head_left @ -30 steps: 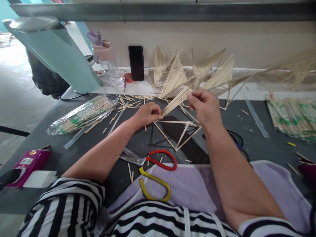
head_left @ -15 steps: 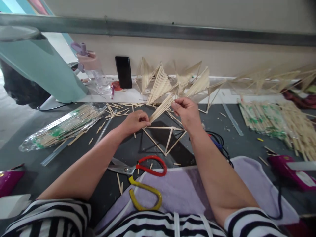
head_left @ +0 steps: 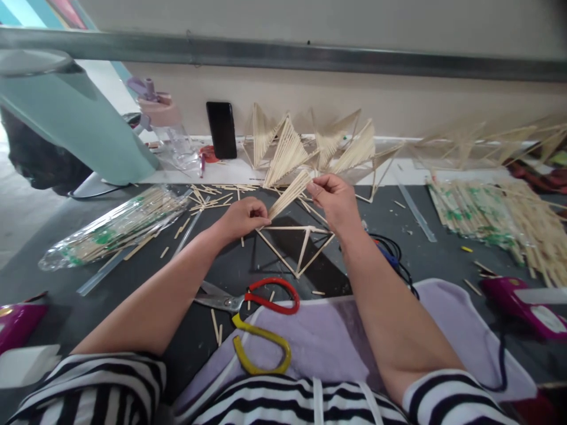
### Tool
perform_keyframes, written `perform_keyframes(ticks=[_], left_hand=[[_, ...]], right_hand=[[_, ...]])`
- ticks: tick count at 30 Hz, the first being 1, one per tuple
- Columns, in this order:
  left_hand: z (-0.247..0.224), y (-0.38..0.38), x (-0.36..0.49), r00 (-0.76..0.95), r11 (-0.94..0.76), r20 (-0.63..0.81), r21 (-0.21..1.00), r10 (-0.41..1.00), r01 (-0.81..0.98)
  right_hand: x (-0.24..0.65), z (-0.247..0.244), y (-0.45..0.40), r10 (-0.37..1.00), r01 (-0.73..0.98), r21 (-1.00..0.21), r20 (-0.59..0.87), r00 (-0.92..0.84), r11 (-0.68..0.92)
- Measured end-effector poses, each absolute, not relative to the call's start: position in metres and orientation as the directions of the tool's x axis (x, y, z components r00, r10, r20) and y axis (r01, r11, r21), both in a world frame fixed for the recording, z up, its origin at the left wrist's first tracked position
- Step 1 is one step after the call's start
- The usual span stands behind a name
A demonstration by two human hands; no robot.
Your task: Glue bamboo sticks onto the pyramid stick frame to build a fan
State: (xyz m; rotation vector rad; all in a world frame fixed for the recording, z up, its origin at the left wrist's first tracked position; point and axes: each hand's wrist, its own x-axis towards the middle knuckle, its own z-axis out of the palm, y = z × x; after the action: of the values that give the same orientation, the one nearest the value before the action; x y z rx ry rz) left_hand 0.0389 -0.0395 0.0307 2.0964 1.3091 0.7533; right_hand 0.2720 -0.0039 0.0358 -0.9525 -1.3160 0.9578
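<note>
A narrow fan of thin wooden sticks [head_left: 289, 196] slants between my two hands, above a wooden stick frame [head_left: 278, 252] on the dark table. At its lower left end my left hand [head_left: 246, 217] pinches the sticks between thumb and fingers. My right hand [head_left: 332, 199] closes its fingertips on the upper right end. Triangles of the frame stretch below and between my hands, with white blobs at one joint. Behind them stands a row of stick structures [head_left: 287, 154] with fanned surfaces. My fingers hide the ends of the fan.
Scissors [head_left: 266, 295] with red and yellow handles lie partly on a purple cloth [head_left: 328, 336]. Bagged sticks [head_left: 117, 227] are at left, more sticks [head_left: 478, 206] at right. A black phone [head_left: 222, 130], a clear bottle [head_left: 166, 121] and a teal container [head_left: 84, 118] stand behind.
</note>
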Motion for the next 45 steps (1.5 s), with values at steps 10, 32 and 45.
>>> perform_keyframes(ticks=[10, 32, 45], left_hand=[[0.029, -0.037, 0.029, 0.439, -0.402, 0.135, 0.69, 0.888, 0.601], [0.027, -0.037, 0.03, 0.422, -0.369, 0.106, 0.701, 0.9, 0.61], [0.024, -0.035, 0.029, 0.427, -0.381, 0.114, 0.69, 0.897, 0.616]], right_hand=[[0.274, 0.033, -0.004, 0.951, -0.052, -0.95, 0.306, 0.048, 0.308], [0.277, 0.033, -0.001, 0.948, -0.068, -0.947, 0.318, -0.03, 0.315], [0.272, 0.034, -0.001, 0.949, 0.006, -0.949, 0.314, -0.001, 0.314]])
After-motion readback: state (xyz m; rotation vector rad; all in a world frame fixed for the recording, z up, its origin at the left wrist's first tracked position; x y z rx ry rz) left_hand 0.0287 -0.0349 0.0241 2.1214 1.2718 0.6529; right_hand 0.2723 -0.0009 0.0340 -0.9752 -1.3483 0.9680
